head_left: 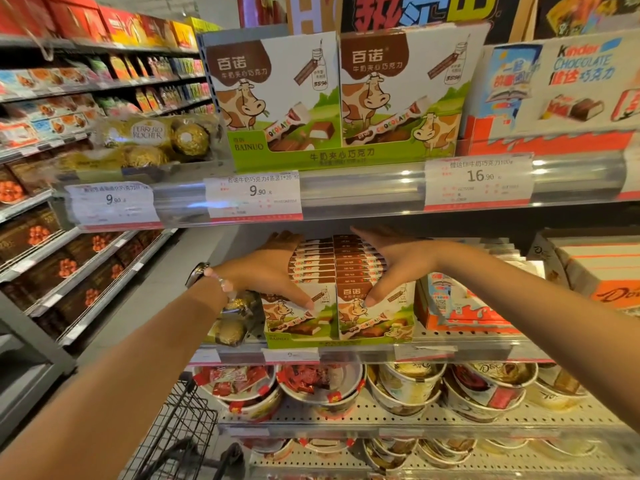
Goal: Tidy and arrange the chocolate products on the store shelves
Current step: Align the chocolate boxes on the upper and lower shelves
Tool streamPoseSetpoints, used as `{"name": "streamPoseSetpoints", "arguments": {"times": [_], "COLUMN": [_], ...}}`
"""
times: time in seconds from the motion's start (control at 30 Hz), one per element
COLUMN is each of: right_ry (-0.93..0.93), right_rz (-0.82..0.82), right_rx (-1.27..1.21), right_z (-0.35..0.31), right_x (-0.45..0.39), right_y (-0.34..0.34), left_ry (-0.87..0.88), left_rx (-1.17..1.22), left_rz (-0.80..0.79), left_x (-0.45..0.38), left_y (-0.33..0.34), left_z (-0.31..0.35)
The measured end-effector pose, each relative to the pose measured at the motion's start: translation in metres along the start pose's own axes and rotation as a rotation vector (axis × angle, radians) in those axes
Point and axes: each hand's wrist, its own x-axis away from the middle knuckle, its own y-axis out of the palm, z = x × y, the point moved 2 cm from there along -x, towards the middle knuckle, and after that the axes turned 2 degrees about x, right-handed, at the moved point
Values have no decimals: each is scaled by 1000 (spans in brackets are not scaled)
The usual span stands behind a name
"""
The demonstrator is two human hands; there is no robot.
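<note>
Hands flanking the chocolate display box, left hand and right hand pressing its sides; fingers straight, thumbs on front

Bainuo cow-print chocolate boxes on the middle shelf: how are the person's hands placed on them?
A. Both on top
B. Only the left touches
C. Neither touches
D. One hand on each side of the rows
D: the left hand and the right hand flank the Bainuo boxes, thumbs on the front faces.

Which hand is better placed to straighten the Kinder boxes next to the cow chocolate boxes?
Probably the right hand: it rests on the right side of the Bainuo chocolate boxes, beside the Kinder boxes. The left hand sits on their far side.
</note>
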Motion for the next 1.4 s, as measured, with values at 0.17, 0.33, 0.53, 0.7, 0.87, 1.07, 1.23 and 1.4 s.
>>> {"name": "streamPoseSetpoints", "arguments": {"times": [0.17, 0.33, 0.53, 0.7, 0.87, 1.07, 1.23, 1.4], "right_ry": [-52, -98, -94, -35, 25, 44, 55, 55], "right_rz": [87, 154, 250, 547, 642, 688, 729, 752], "right_rx": [-90, -104, 40, -200, -730, -728, -625, -520], "right_z": [0, -1, 0, -4, -7, -9, -12, -16], "right_x": [2, 5, 12, 27, 32, 28, 30, 36], "right_y": [6, 8, 6, 27, 50, 54, 50, 47], "left_ry": [-49, -29, -56, -120, -123, -198, -271, -305], "left_rx": [-118, -190, -46, 200, 815, 820, 694, 360], "left_rz": [114, 181, 270, 560, 658, 719, 701, 688], "left_x": [6, 5, 13, 34, 46, 34, 30, 37], "left_y": [2, 2, 3, 23, 47, 47, 41, 32], "left_z": [3, 3, 5, 8, 9, 6, 5, 9]}}
